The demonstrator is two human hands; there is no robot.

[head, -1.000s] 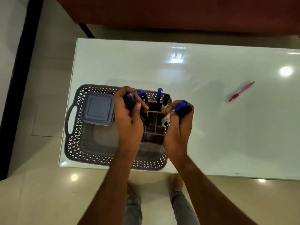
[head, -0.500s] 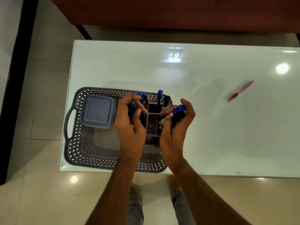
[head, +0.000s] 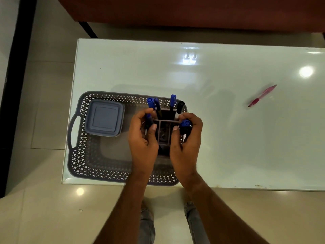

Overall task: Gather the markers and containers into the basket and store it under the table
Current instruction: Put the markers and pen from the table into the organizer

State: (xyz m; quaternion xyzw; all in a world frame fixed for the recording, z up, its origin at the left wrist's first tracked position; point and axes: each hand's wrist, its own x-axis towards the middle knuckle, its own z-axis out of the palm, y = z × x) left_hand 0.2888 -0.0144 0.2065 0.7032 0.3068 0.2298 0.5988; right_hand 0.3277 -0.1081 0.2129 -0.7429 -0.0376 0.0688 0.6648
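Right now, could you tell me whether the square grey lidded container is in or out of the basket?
In: the square grey lidded container sits inside the perforated grey basket.

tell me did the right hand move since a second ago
Yes. The right hand, gripping a blue-capped marker, has come down and inward toward the divided pen holder in the grey perforated basket.

Grey perforated basket (head: 82, 155) sits at the worktop's near-left corner, handle facing left. Inside it, far-left: grey square lidded container (head: 105, 118), lid on. Inside it, right end: dark divided marker holder (head: 165, 132), upright. Blue-capped markers (head: 150, 103) and one black-capped marker (head: 180, 106) stand in the holder's far cells. Pink pen (head: 262, 95) lies flat, well right of the basket.
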